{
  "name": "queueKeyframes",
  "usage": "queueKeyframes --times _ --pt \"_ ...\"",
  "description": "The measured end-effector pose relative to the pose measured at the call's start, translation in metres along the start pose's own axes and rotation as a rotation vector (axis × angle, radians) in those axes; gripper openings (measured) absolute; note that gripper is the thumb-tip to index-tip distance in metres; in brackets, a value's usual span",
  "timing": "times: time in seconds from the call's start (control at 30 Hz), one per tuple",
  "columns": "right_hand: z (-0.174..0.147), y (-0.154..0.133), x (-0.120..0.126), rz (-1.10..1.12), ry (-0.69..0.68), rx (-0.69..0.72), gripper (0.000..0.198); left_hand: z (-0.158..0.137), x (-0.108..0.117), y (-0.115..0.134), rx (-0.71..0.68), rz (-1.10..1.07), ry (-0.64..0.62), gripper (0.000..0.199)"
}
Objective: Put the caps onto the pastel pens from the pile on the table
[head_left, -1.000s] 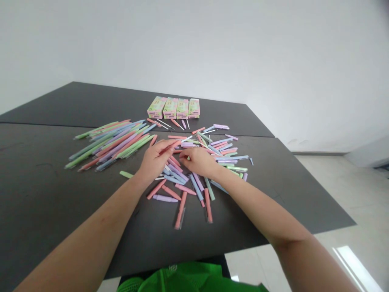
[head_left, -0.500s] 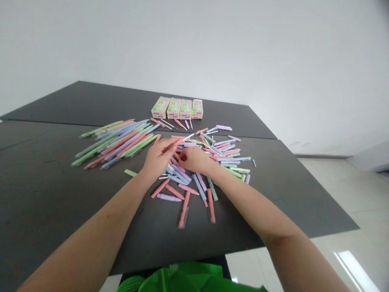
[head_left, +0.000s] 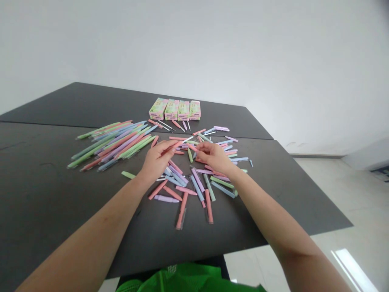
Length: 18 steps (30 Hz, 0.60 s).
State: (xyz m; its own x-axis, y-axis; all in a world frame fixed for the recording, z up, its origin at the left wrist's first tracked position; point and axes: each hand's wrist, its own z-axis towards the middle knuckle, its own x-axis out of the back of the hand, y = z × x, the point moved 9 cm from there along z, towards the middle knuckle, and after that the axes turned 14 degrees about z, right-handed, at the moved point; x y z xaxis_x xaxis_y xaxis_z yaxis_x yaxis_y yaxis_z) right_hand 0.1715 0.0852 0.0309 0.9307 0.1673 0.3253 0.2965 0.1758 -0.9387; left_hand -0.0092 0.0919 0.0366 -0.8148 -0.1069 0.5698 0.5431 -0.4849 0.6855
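My left hand (head_left: 155, 159) is closed on a pink pen barrel (head_left: 178, 144), from which a thin white refill (head_left: 188, 138) sticks out toward the right. Pinched in the fingers of my right hand (head_left: 215, 157) is a pink pen tip section (head_left: 192, 147), its narrow end pointing left, a little apart from the refill. Below both hands spread loose pen parts in pink, blue, green and purple, among them a purple piece (head_left: 166, 198) and a pink piece with a clear cap (head_left: 181, 211).
To the left lies a heap of long pastel pens (head_left: 114, 145). Several small green and pink boxes (head_left: 172, 109) stand in a row at the back, with a few refills and pen parts before them. The dark table (head_left: 75, 211) ends near my green clothing.
My right hand has risen from the pile and moved right, now showing a pink tip section in its fingers. Some parts under it have shifted. The left hand still holds the barrel.
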Motion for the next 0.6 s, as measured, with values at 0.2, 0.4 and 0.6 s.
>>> queueKeyframes --times 0.2,0.4,0.6 --pt "-0.014 0.022 0.052 0.389 0.264 0.042 0.022 -0.003 -0.007 0.002 0.009 -0.028 -0.074 0.034" --pt "-0.022 0.017 0.071 0.434 0.275 0.113 0.021 -0.005 -0.009 0.004 0.012 -0.050 -0.080 0.031" --pt "-0.027 0.005 0.073 0.399 0.265 0.162 0.018 -0.007 -0.012 0.002 0.021 -0.042 -0.097 0.032"
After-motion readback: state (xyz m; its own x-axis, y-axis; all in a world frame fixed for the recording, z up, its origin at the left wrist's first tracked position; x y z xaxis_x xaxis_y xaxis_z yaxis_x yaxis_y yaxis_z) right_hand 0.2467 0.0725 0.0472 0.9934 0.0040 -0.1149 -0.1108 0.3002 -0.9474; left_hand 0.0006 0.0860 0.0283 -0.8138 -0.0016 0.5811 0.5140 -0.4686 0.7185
